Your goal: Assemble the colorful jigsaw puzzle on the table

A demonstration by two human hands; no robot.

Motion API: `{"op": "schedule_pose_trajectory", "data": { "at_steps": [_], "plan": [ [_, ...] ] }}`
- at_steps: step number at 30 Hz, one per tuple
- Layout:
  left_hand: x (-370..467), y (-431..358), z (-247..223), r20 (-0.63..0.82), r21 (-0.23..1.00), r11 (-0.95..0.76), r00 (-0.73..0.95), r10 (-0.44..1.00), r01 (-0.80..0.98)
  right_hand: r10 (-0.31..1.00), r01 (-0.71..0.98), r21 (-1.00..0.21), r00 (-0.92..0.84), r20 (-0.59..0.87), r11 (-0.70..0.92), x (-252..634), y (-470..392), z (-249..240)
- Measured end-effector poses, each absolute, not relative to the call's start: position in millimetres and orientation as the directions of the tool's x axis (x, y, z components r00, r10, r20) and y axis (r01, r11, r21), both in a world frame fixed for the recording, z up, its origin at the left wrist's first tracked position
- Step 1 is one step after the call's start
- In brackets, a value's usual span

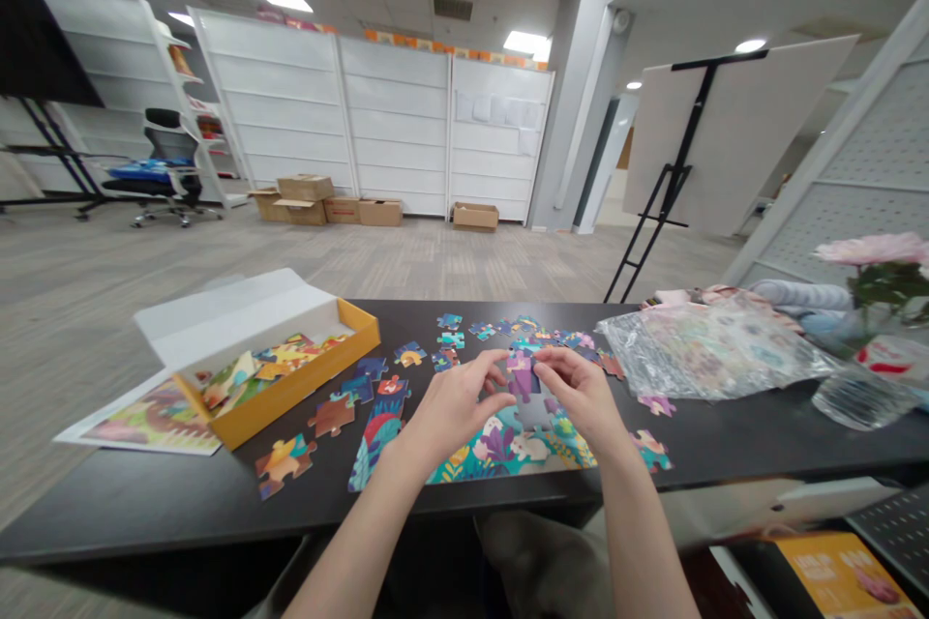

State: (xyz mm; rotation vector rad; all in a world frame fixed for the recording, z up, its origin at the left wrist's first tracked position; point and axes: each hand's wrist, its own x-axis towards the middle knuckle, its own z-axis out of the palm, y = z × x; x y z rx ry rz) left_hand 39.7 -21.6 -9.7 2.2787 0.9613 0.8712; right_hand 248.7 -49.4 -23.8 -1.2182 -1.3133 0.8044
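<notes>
A purple jigsaw piece (520, 377) sits between my two hands, above the partly joined puzzle. The curved fingertips of my left hand (456, 408) meet its left edge, with the thumb lower down. On its right edge are the thumb and fingers of my right hand (581, 395). Just below is a grey and lilac part of the puzzle (534, 411). The joined puzzle (381, 440) shows plants and a white rabbit; my hands and forearms cover some of it. Loose pieces (410, 354) lie beyond and beside it, among them a brown piece (334, 415) on the left.
An open yellow box (297, 394) with more pieces stands left on the black table (181, 493), over a printed picture sheet (156, 421). To the right are a clear plastic bag (711, 348), a glass vase (860, 397) and pink flowers (871, 250). Cardboard boxes (305, 200) stand across the room.
</notes>
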Motion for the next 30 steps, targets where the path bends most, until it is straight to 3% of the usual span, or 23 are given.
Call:
{"op": "schedule_pose_trajectory", "data": {
  "at_steps": [14, 21, 30],
  "plan": [
    [34, -18, -13, 0.402, 0.630, -0.649, 0.536, 0.743, 0.427, 0.949, 0.194, -0.943, 0.110, 0.294, 0.270, 248, -49, -23],
    [24, -13, -14, 0.420, 0.637, -0.640, 0.503, 0.756, 0.429, 0.966, 0.175, -0.951, -0.089, 0.242, 0.254, 245, -54, -23],
    [20, -13, -19, 0.386, 0.638, -0.636, 0.534, 0.753, 0.435, 0.973, 0.221, -0.947, -0.065, 0.223, 0.232, 238, -54, -19]
  ]
}}
